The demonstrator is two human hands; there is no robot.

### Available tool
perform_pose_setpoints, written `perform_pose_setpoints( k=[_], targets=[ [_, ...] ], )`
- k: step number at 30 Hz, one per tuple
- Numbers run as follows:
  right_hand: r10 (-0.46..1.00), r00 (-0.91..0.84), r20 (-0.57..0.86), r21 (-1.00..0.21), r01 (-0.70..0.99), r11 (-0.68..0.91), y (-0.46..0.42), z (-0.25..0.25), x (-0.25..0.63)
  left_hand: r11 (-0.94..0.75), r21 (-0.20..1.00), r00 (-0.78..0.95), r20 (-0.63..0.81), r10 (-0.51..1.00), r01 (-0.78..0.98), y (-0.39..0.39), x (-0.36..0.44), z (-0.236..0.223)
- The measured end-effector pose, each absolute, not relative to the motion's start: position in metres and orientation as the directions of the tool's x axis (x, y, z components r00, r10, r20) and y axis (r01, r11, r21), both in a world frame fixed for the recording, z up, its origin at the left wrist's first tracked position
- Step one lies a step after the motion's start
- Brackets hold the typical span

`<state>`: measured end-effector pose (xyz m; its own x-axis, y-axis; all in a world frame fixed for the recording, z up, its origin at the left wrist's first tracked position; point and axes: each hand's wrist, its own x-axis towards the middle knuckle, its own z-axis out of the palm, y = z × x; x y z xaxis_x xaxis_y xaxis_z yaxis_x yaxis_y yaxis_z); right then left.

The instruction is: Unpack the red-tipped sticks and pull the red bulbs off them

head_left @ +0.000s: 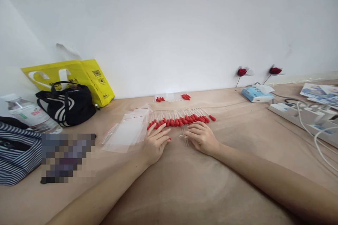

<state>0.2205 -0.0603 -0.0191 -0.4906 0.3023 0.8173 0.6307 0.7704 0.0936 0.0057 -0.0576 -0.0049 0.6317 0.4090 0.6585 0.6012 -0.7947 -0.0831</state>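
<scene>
A row of droppers [182, 121] with red bulbs and thin clear tubes lies on the table, bulbs toward me, just beyond my hands. My left hand [156, 145] is at the row's left end, its thumb and fingers closed around a dropper whose red bulb [169, 139] shows at the fingertips; some fingers reach over nearby bulbs. Opposite it, my right hand [202, 137] pinches thin clear tubes [186, 140], which point down and left from its fingertips. How many each hand holds is partly hidden by the fingers.
Clear zip bags [129, 130] lie left of the row. Two bagged groups of red bulbs [186, 96] are by the wall. A black bag [68, 105], yellow bag [99, 84], bottle [33, 114] and striped bag [19, 154] stand left; tissues [256, 94] and a power strip [298, 116] right.
</scene>
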Motion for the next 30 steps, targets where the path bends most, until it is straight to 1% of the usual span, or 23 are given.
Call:
perform_pose_setpoints(
  k=[3,5,7,9,11,14,17,19,23,26,28,30],
  targets=[
    [0.312,-0.505,0.805,0.101,0.633,0.767,-0.062,-0.020,0.222,-0.797,-0.042,0.608,0.671,0.425,0.603,-0.058,0.004,-0.004],
    [0.359,-0.489,0.795,0.087,0.677,0.731,-0.063,-0.021,0.222,-0.777,0.051,0.538,0.693,0.480,0.628,-0.058,0.001,-0.003],
    [0.449,-0.435,0.780,0.029,0.742,0.669,-0.064,-0.024,0.224,-0.731,0.165,0.434,0.711,0.553,0.662,-0.057,-0.004,-0.001],
    [0.551,-0.376,0.745,-0.055,0.788,0.613,-0.065,-0.026,0.227,-0.662,0.253,0.340,0.699,0.629,0.705,-0.055,-0.012,0.002],
    [0.650,-0.335,0.682,-0.133,0.817,0.561,-0.066,-0.029,0.230,-0.572,0.320,0.267,0.647,0.715,0.755,-0.054,-0.022,0.004],
    [0.753,-0.280,0.595,-0.215,0.848,0.485,-0.065,-0.031,0.233,-0.422,0.411,0.178,0.513,0.840,0.808,-0.052,-0.034,0.005],
    [0.788,-0.253,0.561,-0.298,0.827,0.478,-0.063,-0.033,0.233,-0.301,0.496,0.102,0.388,0.916,0.815,-0.052,-0.037,0.004],
    [0.798,-0.246,0.550,-0.342,0.805,0.484,-0.061,-0.034,0.230,-0.263,0.537,0.089,0.327,0.941,0.801,-0.052,-0.035,0.003],
    [0.796,-0.252,0.551,-0.387,0.768,0.511,-0.059,-0.035,0.224,-0.242,0.580,0.105,0.261,0.960,0.778,-0.054,-0.032,0.005],
    [0.780,-0.281,0.559,-0.418,0.717,0.557,-0.061,-0.032,0.219,-0.235,0.572,0.097,0.261,0.960,0.786,-0.054,-0.033,0.006],
    [0.777,-0.303,0.552,-0.437,0.688,0.579,-0.064,-0.030,0.217,-0.276,0.507,0.110,0.332,0.937,0.817,-0.054,-0.032,0.008],
    [0.781,-0.322,0.535,-0.449,0.675,0.586,-0.066,-0.027,0.215,-0.356,0.397,0.165,0.440,0.883,0.846,-0.051,-0.028,0.009]
  ],
)
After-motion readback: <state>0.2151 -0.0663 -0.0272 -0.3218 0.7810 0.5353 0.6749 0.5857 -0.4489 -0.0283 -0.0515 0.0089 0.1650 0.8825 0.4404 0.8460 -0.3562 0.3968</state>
